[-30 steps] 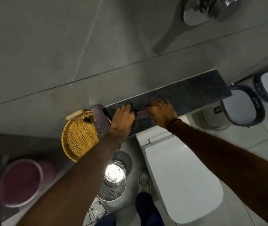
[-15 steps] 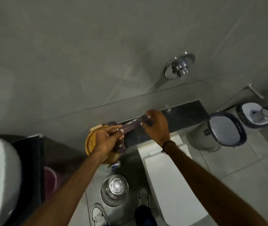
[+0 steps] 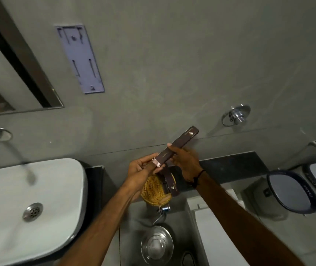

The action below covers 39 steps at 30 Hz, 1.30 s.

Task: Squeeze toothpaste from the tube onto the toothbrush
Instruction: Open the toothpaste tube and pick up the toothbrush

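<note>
Lifted off the dark ledge (image 3: 234,162), hands (image 3: 187,163) hold a brown box (image 3: 178,145) beside the sink (image 3: 38,189).

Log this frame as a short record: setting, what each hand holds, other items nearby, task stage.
setting: bathroom, white sink at left, dark ledge along the wall
left hand: grips the near end of a long dark brown box
right hand: holds the same box at mid-length
nearby: wicker basket with a second brown box
task stage: box unopened; no toothbrush or tube visible

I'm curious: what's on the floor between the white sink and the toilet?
In the head view, a steel bucket stands on the floor between sink and toilet.
</note>
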Motion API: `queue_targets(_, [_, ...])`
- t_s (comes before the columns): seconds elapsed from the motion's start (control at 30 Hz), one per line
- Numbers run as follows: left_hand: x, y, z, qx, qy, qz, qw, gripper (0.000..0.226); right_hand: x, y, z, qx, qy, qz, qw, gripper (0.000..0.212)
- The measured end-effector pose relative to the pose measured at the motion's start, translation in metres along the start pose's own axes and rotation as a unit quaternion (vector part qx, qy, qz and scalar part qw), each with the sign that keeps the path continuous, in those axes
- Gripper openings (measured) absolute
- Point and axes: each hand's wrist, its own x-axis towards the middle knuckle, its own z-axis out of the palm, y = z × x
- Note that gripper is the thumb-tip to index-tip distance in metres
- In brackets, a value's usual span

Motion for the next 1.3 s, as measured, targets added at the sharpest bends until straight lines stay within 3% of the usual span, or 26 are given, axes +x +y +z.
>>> queue_targets(0.1, [-0.005,0.013,-0.012,-0.026,0.003,0.017,1.0,0.036,-0.009,-0.015,0.021,-0.007,0.029,-0.029,0.999,0.015])
queue_targets(0.2, [-0.007,0.023,-0.019,-0.134,-0.01,-0.007,0.991,0.034,-0.017,-0.031,0.036,0.029,0.015,-0.039,0.999,0.008])
queue_targets(0.27, [-0.007,0.027,-0.02,-0.216,-0.022,-0.035,0.976,0.031,-0.025,-0.04,0.045,-0.005,0.033,-0.093,0.995,0.016])
queue_targets(0.4, [0.004,0.035,-0.011,-0.326,0.003,-0.09,0.941,0.027,-0.041,-0.037,0.066,-0.137,0.048,-0.298,0.944,0.02])
queue_targets(0.53, [0.014,0.031,-0.01,-0.345,0.079,-0.131,0.926,0.032,-0.045,-0.02,0.078,-0.22,0.04,-0.353,0.908,0.018])
queue_targets(0.63, [0.014,0.015,-0.023,-0.345,0.116,-0.17,0.916,0.032,-0.049,-0.009,0.082,-0.249,0.049,-0.344,0.904,0.022])
queue_targets(0.7, [0.018,0.011,-0.027,-0.311,0.132,-0.187,0.922,0.027,-0.045,-0.011,0.079,-0.227,0.053,-0.345,0.909,0.014])
queue_targets(0.77, [0.026,0.007,-0.032,-0.274,0.152,-0.207,0.927,0.027,-0.04,-0.016,0.079,-0.199,0.066,-0.339,0.917,0.025])
queue_targets(0.83, [0.031,-0.003,-0.036,-0.235,0.17,-0.226,0.93,0.03,-0.035,-0.018,0.077,-0.199,0.076,-0.319,0.924,0.024])
queue_targets(0.9, [0.034,-0.015,-0.039,-0.208,0.189,-0.233,0.931,0.03,-0.028,-0.018,0.071,-0.195,0.1,-0.289,0.932,0.014])
queue_targets(0.97, [0.036,-0.023,-0.046,-0.198,0.218,-0.23,0.928,0.032,-0.019,-0.024,0.06,-0.2,0.138,-0.269,0.932,0.02])
queue_targets(1.03, [0.035,-0.029,-0.056,-0.184,0.266,-0.225,0.919,0.039,-0.01,-0.031,0.044,-0.276,0.167,-0.267,0.908,0.031])
queue_targets(1.13, [0.032,-0.034,-0.073,-0.172,0.338,-0.191,0.905,0.044,0.001,-0.026,0.018,-0.432,0.149,-0.242,0.856,0.038])
queue_targets(1.3, [0.035,-0.034,-0.082,-0.173,0.39,-0.156,0.891,0.044,0.012,0.0,-0.007,-0.646,-0.009,-0.116,0.755,0.043])
